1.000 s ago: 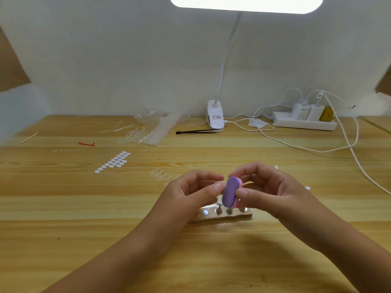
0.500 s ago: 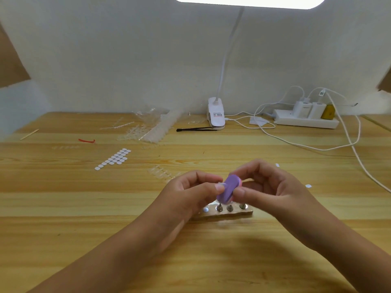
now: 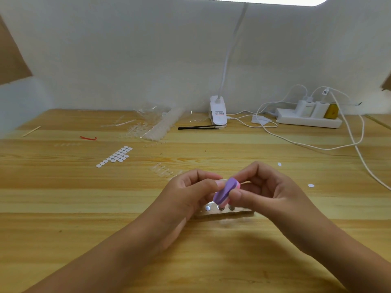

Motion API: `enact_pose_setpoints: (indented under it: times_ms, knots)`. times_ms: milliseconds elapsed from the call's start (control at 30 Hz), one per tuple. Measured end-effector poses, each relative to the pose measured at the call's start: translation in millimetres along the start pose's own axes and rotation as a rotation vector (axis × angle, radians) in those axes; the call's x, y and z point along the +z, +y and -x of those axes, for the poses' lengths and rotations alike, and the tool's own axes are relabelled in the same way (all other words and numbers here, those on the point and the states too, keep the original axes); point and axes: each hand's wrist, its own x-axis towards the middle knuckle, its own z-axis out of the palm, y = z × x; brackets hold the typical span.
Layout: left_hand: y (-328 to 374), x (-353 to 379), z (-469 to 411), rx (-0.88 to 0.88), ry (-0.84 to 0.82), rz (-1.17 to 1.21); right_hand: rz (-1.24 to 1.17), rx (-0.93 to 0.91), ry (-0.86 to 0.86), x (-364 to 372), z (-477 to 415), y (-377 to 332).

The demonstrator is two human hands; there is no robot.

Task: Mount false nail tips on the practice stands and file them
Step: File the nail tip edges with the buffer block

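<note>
Nearest the camera, a small oval buffing block of purple and pink foam (image 3: 225,190) is pinched between the thumb and forefinger of the right hand (image 3: 264,191) and held tilted, just above the stand. The fingers of the left hand (image 3: 190,193) are curled, with the thumb tip brought against the block's purple face. Whether a clear nail tip is pinched there cannot be told, as nothing of it can be made out.

If a tip is being filed in the fingers, it could be flicked away by too hard a stroke, and a clear tip would be hard to find again on the pale wooden table (image 3: 63,208). The thumb could also be grazed by the abrasive face.

Just beneath the hands lies the low tan practice stand (image 3: 232,213) with its short metal pegs (image 3: 221,207). It appears light, so it could be knocked askew by a dropped wrist, and anything mounted on it could be loosened.

Farther off, a strip of clear false nail tips (image 3: 163,169) and a sheet of white oval adhesive tabs (image 3: 115,156) lie apart from the hands. They could be scattered by a careless reach.

At the back, the heap of clear tip strips (image 3: 156,125) and the black tweezers (image 3: 198,127) lie well away from the work.
</note>
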Motion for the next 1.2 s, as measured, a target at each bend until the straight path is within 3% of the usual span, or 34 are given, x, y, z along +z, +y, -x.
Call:
enact_pose_setpoints:
  times_ms: [100, 233, 333, 400, 533, 633, 833, 967, 1133, 1200]
  knots:
    - [0, -1, 0, -0.012, 0.023, -0.004, -0.001, -0.027, 0.088, -1, -1, 2]
    - [1, -1, -1, 0.001, 0.007, -0.013, 0.004, -0.005, -0.021, 3, -3, 7]
    - [2, -3, -2, 0.021, 0.042, -0.005, -0.167, -0.104, 0.195, -7, -8, 2]
    - [3, -4, -2, 0.027, 0.047, 0.004, -0.213, -0.107, 0.250, -16, -8, -4]
    - [1, -4, -3, 0.030, 0.044, 0.006, 0.021, 0.040, -0.015, -16, -3, -7]
    - [0, -2, -2, 0.012, 0.016, -0.037, 0.024, 0.068, -0.110, -6, 0, -4]
    - [1, -2, 0, 0.000, -0.029, -0.131, -0.047, -0.066, 0.143, -8, -5, -4]
    - [2, 1, 0, 0.008, -0.052, -0.119, 0.077, 0.003, -0.118, -9, 0, -3]
    - [4, -1, 1, 0.008, -0.067, -0.216, -0.065, -0.092, 0.116, -10, -6, -3]
    - [1, 0, 0, -0.001, -0.060, -0.203, -0.027, -0.039, 0.025, -14, -5, -6]
